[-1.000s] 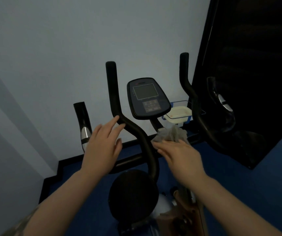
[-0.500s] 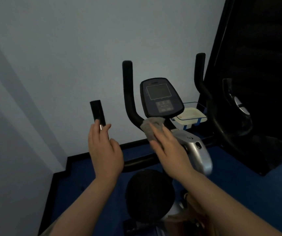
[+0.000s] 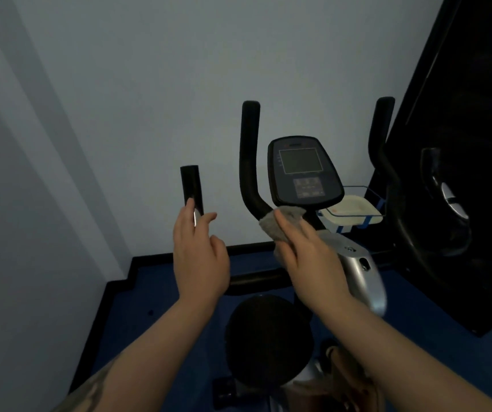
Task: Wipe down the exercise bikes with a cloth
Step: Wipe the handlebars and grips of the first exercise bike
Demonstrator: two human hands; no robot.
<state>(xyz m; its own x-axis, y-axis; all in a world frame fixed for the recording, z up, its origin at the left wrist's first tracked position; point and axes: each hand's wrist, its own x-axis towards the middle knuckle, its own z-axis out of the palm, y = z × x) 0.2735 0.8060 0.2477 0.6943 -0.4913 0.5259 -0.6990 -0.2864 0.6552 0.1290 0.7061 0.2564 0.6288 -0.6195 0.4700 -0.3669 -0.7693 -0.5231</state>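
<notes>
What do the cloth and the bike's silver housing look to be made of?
The cloth under the right hand looks like grey fleecy microfibre, with a fuzzy, matte nap. The silver housing seems to be glossy moulded plastic, though painted metal is possible.

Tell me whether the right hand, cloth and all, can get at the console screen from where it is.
Probably yes. The right hand presses the grey cloth against the handlebar just below the console, and nothing stands between cloth and screen, so the way up looks free.
</notes>
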